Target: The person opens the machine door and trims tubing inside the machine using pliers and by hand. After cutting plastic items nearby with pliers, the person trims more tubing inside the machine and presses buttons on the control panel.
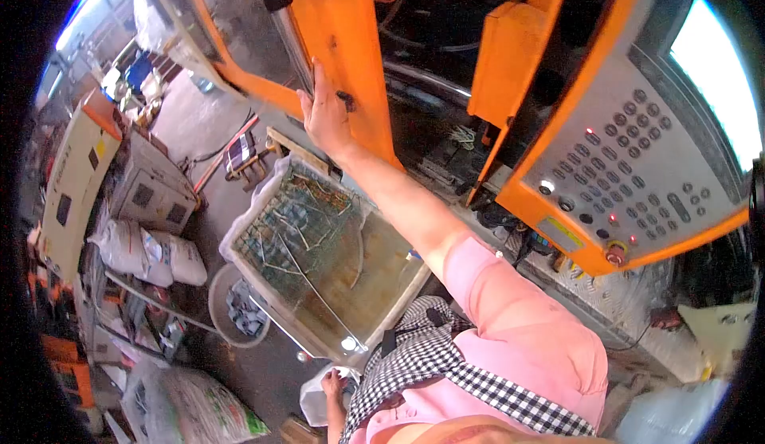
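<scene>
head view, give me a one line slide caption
Right hand at an orange door, left hand lowered near a tub.

- From here I see the grey floor (183,131) carrying most of it, pale at the back and darker near the person.
- Beside the cabinet (155,197) standing on it slump some full white sacks (185,259).
- Close to those sits a round bucket (213,310), grey pieces (245,308) heaped inside.
- Nearest me lie a big clear plastic bag (183,404) and a wood block (300,430).
- There's also a white-rimmed tub (229,245), thin strips (296,262) strewn in it; its support is hidden.
</scene>
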`<state>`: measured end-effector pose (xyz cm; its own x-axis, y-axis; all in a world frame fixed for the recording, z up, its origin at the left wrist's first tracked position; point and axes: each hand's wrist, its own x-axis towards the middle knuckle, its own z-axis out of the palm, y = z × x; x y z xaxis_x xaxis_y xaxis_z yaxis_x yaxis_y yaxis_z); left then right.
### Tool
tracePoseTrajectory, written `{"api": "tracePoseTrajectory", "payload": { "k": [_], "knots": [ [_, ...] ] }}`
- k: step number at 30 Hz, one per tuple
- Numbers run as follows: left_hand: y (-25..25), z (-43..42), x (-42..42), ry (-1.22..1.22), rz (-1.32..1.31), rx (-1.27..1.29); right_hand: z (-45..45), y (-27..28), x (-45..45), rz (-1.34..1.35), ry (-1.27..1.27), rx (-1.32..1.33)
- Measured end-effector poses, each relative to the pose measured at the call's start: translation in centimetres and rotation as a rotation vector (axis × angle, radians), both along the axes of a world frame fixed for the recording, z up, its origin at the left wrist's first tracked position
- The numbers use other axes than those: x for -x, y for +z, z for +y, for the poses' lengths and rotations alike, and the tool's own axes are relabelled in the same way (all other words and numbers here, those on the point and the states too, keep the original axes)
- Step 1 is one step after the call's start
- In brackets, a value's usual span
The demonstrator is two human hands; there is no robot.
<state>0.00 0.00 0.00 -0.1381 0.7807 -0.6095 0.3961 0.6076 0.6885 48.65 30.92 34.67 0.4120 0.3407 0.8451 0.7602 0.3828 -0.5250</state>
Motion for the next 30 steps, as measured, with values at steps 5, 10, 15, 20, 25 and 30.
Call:
{"api": "tracePoseTrajectory", "payload": {
  "k": [5,10,15,20,25,30],
  "knots": [
    [-10.5,-5.6,0.1,0.287,-0.146,0.223,3.6,-0.2,-1.0,-0.049,0.004,-0.039],
    [-3.4,-7.3,-4.4,0.123,0.027,0.222,5.9,-0.9,-0.5,-0.041,-0.026,-0.019],
    [-5.9,-7.7,-4.4,0.376,-0.124,0.258,7.8,-0.8,-0.2,-0.093,-0.042,-0.091],
    [-5.1,-7.1,-4.8,0.343,-0.069,0.279,9.3,-1.2,0.0,-0.078,-0.040,-0.054],
    [-5.5,-6.6,-4.5,0.364,-0.148,0.293,10.2,-1.0,0.2,-0.074,-0.030,-0.007],
    [-3.4,-4.7,-4.4,0.317,-0.075,0.300,10.3,-0.9,0.3,-0.051,-0.023,0.037]
  ]
}}
